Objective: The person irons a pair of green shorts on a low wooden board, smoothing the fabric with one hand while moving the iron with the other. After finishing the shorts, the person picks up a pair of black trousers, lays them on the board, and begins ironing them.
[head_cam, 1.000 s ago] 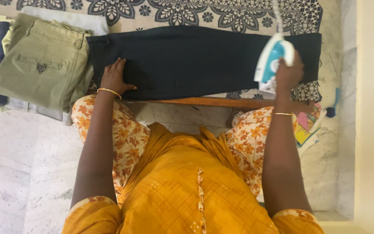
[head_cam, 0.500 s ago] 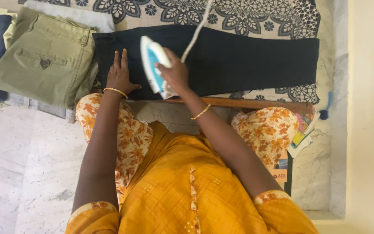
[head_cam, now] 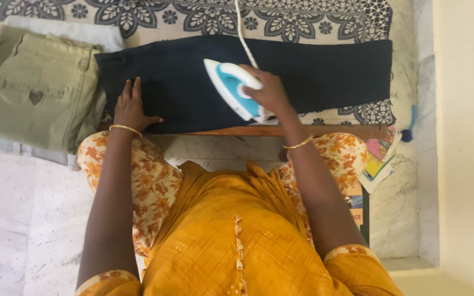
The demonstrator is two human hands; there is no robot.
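Note:
A dark navy pair of trousers [head_cam: 314, 71] lies flat across a low wooden board covered with a black-and-cream floral cloth [head_cam: 303, 19]. My right hand [head_cam: 270, 93] grips the handle of a white and teal electric iron [head_cam: 230, 85], which rests on the middle of the trousers with its white cord [head_cam: 241, 33] running away from me. My left hand [head_cam: 130, 108] lies flat, fingers spread, on the left end of the trousers.
Folded olive-green trousers [head_cam: 34, 93] lie to the left on a pile of other folded clothes. Colourful books and papers [head_cam: 379, 159] sit under the board's right end. White marble floor [head_cam: 23, 208] lies on the left, a cream wall [head_cam: 467, 137] on the right.
The iron swept from the right end of the trousers to near my left hand, then back right to the middle. My left hand stayed pressed on the left end.

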